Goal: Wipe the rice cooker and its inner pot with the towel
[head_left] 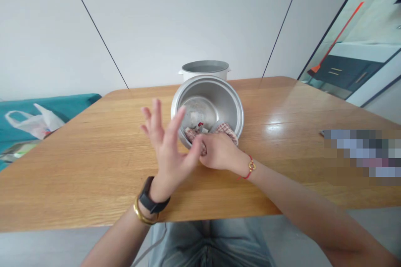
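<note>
A silvery metal inner pot (228, 104) is tilted on the table with its mouth toward me. A red-and-white patterned cloth (226, 130) lies bunched at the pot's near rim. My right hand (217, 150) is closed on this cloth, and part of it pokes out by the thumb. To its left, my left hand (169, 150) is raised with the fingers spread and holds nothing. Its thumb tip overlaps the cloth in the picture; whether they touch I cannot tell. Inside the pot, a small red patch (201, 124) shows near the cloth.
Behind the pot, a white round cooker body (205, 76) stands open against the wall. A pixelated patch (363, 154) covers something at the table's right. At left, a white plastic bag (36, 123) rests on a teal seat. A red-handled broom (338, 39) leans at far right.
</note>
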`<state>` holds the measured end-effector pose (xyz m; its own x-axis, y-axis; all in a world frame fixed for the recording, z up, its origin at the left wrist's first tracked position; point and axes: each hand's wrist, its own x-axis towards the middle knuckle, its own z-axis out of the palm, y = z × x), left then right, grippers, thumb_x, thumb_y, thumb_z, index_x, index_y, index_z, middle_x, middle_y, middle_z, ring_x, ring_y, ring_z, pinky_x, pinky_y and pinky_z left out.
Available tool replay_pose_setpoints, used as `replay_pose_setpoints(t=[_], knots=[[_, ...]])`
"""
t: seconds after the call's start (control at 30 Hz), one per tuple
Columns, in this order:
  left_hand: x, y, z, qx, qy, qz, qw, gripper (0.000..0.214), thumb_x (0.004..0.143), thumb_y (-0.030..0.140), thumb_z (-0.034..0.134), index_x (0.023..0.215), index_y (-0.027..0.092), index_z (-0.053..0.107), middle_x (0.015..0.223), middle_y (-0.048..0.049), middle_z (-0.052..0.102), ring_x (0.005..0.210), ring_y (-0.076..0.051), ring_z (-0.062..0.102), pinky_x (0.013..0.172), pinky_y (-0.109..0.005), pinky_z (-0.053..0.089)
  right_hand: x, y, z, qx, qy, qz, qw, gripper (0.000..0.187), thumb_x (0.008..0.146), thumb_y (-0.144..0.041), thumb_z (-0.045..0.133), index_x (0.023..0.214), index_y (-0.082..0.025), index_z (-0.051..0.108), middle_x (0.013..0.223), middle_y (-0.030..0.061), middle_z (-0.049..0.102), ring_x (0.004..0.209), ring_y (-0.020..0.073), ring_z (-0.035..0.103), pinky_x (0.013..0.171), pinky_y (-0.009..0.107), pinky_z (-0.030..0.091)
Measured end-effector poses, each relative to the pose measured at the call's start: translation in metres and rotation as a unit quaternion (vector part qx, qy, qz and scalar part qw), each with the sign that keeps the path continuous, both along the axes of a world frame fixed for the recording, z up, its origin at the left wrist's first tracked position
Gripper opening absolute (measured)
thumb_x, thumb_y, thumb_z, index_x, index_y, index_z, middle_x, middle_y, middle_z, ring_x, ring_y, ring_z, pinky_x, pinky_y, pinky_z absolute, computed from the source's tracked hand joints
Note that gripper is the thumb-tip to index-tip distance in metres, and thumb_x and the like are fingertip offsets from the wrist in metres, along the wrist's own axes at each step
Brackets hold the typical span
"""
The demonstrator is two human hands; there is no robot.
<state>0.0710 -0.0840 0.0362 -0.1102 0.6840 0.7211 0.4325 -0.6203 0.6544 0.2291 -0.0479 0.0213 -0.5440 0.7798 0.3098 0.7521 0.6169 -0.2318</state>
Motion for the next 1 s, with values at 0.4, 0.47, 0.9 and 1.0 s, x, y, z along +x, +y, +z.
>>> replay_pose_setpoints(t=[0.4,0.47,0.9,1.0], knots=[[0.01,0.036,-0.025,-0.206,-0.368,-0.114,0.9,0.039,0.067,0.023,0.079,0.103,0.018,0.065,0.098,-0.0035,0.071,0.093,-0.021,0.066,0.087,-0.033,0.051,-0.012,-0.003,0.004,-0.023,-0.119,-0.012,0.993,0.036,0.084,-0.024,0.052,0.118,-0.02,0.062,0.109,0.0103,0.074,0.099,0.0293,0.071,0.08,0.039,0.051],[0.014,0.039,-0.026,-0.192,-0.392,-0.077,0.896,0.038,0.06,0.014,0.076,0.096,0.018,0.064,0.087,0.0005,0.069,0.08,-0.016,0.062,0.076,-0.028,0.05,-0.01,-0.001,0.004,-0.028,-0.122,-0.01,0.992,0.032,0.083,-0.026,0.055,0.114,-0.019,0.064,0.107,0.0108,0.075,0.098,0.029,0.071,0.081,0.038,0.051],[0.007,0.034,-0.027,-0.154,-0.337,-0.052,0.927,0.029,0.06,0.012,0.062,0.088,0.019,0.064,0.08,0.001,0.064,0.076,-0.016,0.058,0.07,-0.025,0.049,0.042,0.054,0.007,0.099,-0.21,0.012,0.973,0.051,0.101,-0.047,0.043,0.13,-0.015,0.069,0.134,0.0175,0.065,0.135,0.0331,0.052,0.119,0.051,0.023],[0.011,0.03,-0.017,-0.14,-0.335,-0.072,0.929,0.029,0.059,0.01,0.062,0.086,0.02,0.063,0.083,0.0003,0.065,0.084,-0.018,0.06,0.074,-0.026,0.05,0.056,0.07,0.024,0.152,-0.207,0.012,0.966,0.05,0.099,-0.036,0.045,0.134,-0.005,0.063,0.144,0.0212,0.057,0.144,0.0317,0.04,0.122,0.047,0.02]])
